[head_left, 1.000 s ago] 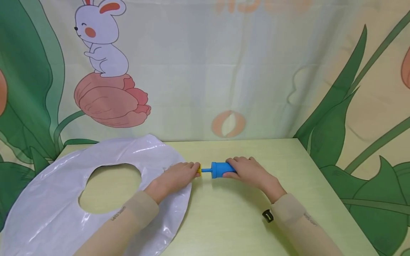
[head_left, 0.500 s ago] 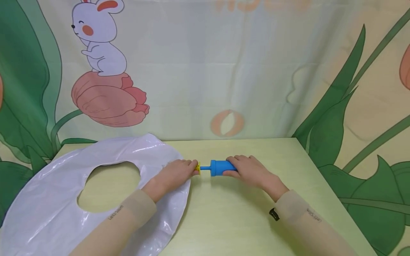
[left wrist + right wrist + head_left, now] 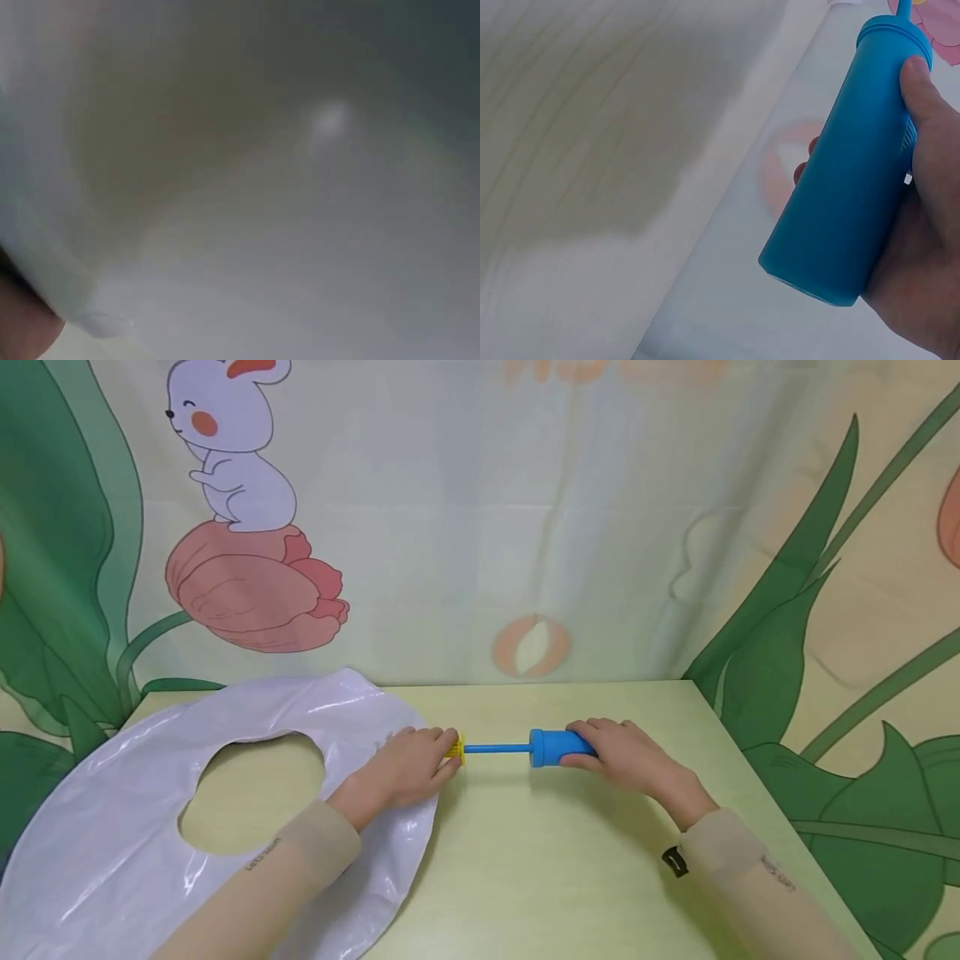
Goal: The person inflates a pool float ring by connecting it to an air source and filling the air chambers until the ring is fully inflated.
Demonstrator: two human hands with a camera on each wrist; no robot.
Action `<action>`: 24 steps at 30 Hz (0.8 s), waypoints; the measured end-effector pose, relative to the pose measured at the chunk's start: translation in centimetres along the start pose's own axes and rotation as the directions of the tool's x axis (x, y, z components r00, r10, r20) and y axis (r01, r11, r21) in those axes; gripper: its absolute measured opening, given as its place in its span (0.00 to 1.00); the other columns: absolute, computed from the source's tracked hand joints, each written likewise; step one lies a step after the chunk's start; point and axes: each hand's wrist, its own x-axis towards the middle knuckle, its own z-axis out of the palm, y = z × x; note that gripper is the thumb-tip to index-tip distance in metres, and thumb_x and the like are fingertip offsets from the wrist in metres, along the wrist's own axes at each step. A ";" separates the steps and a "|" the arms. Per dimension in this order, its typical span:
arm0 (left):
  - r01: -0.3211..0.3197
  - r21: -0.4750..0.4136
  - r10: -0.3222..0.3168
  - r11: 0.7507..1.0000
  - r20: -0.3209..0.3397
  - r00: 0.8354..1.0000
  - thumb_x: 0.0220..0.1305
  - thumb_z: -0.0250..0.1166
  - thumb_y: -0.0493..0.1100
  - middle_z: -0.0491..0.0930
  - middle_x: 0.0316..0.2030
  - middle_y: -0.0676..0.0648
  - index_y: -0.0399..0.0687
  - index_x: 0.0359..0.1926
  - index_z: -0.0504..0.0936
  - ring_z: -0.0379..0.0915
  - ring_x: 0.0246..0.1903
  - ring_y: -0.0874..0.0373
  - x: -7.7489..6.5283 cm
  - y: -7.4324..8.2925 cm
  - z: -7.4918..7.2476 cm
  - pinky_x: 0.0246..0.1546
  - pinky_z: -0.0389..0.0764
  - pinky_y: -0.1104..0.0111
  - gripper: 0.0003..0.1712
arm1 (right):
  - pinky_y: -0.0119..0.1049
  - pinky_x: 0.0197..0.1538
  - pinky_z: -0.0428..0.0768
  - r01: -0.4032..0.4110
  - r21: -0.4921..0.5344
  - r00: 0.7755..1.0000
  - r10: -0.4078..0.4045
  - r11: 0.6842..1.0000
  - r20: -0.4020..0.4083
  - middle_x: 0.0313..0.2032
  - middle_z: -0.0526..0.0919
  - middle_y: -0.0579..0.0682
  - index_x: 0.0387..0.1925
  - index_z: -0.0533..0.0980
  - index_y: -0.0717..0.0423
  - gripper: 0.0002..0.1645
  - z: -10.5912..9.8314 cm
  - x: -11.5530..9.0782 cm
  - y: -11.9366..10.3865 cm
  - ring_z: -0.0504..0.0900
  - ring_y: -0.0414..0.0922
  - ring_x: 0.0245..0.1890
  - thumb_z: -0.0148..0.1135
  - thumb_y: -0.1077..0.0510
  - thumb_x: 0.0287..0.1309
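Observation:
A blue hand pump (image 3: 553,748) is held level over the table between my two hands. My right hand (image 3: 630,762) grips its barrel, fingers wrapped round it and thumb along the side in the right wrist view. The yellow end piece (image 3: 457,748) of the pump is in the grasp of my left hand (image 3: 408,766). Between them a long stretch of blue rod (image 3: 497,748) shows outside the barrel. Under my left forearm lies a flat white inflatable ring (image 3: 90,810). The left wrist view is mostly filled by a blurred pale surface.
The pale yellow-green table (image 3: 517,877) extends in front of me, its back edge meeting a printed cloth backdrop (image 3: 420,527). A small black strap piece (image 3: 675,862) hangs by my right cuff. The ring covers the table's left side.
My right hand has moved to the right with the pump barrel, so much more of the rod shows. The left hand stays nearly in place on the yellow end piece.

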 end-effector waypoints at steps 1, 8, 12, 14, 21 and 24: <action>0.003 0.013 -0.003 1.000 -0.022 1.000 0.75 0.51 0.49 0.73 0.30 0.52 0.48 0.43 0.72 0.75 0.35 0.52 0.0 0.0 0.0 0.42 0.71 0.56 0.10 | 0.55 0.54 0.73 0.000 -0.001 1.000 0.000 1.000 -0.004 0.56 0.81 0.55 0.67 0.72 0.57 0.39 0.0 0.0 0.0 0.78 0.53 0.53 0.59 0.34 0.68; 0.026 0.086 -0.017 0.996 -0.101 0.995 0.71 0.51 0.48 0.74 0.30 0.51 0.47 0.43 0.73 0.76 0.35 0.51 0.1 0.0 0.4 0.39 0.71 0.57 0.10 | 0.57 0.53 0.75 -0.012 -0.032 1.000 0.012 0.999 -0.006 0.57 0.81 0.58 0.67 0.72 0.59 0.39 0.4 0.7 -1.3 0.79 0.56 0.55 0.60 0.35 0.69; 0.018 0.091 -0.014 0.996 -0.055 0.998 0.73 0.49 0.47 0.74 0.31 0.50 0.46 0.43 0.72 0.77 0.37 0.50 0.4 0.4 0.6 0.45 0.72 0.56 0.10 | 0.57 0.51 0.76 -0.007 -0.061 1.000 0.008 0.998 0.004 0.55 0.81 0.58 0.66 0.73 0.60 0.39 0.7 1.4 -2.7 0.80 0.55 0.53 0.60 0.35 0.69; 0.019 0.092 -0.017 0.996 -0.027 1.000 0.74 0.48 0.46 0.73 0.31 0.50 0.46 0.44 0.71 0.76 0.37 0.50 0.5 0.7 0.6 0.45 0.72 0.57 0.10 | 0.57 0.51 0.76 -0.001 -0.073 1.000 0.001 0.997 0.005 0.55 0.82 0.58 0.66 0.73 0.60 0.39 0.9 1.9 -3.5 0.80 0.55 0.53 0.59 0.34 0.68; 0.035 0.089 -0.035 0.995 -0.003 0.999 0.75 0.48 0.48 0.75 0.33 0.50 0.45 0.46 0.70 0.76 0.38 0.51 1.0 1.6 0.6 0.42 0.71 0.59 0.12 | 0.56 0.47 0.77 0.046 -0.105 0.999 -0.048 0.993 -0.016 0.51 0.83 0.56 0.65 0.73 0.59 0.39 1.6 3.5 -6.0 0.81 0.52 0.48 0.57 0.33 0.69; 0.036 0.071 -0.036 0.997 -0.008 0.999 0.74 0.48 0.48 0.75 0.32 0.50 0.44 0.47 0.71 0.76 0.36 0.51 1.1 1.7 0.7 0.40 0.71 0.58 0.13 | 0.55 0.48 0.76 0.058 -0.073 0.998 -0.059 0.996 -0.012 0.52 0.82 0.55 0.67 0.71 0.56 0.40 1.7 3.7 -6.5 0.80 0.50 0.48 0.58 0.32 0.68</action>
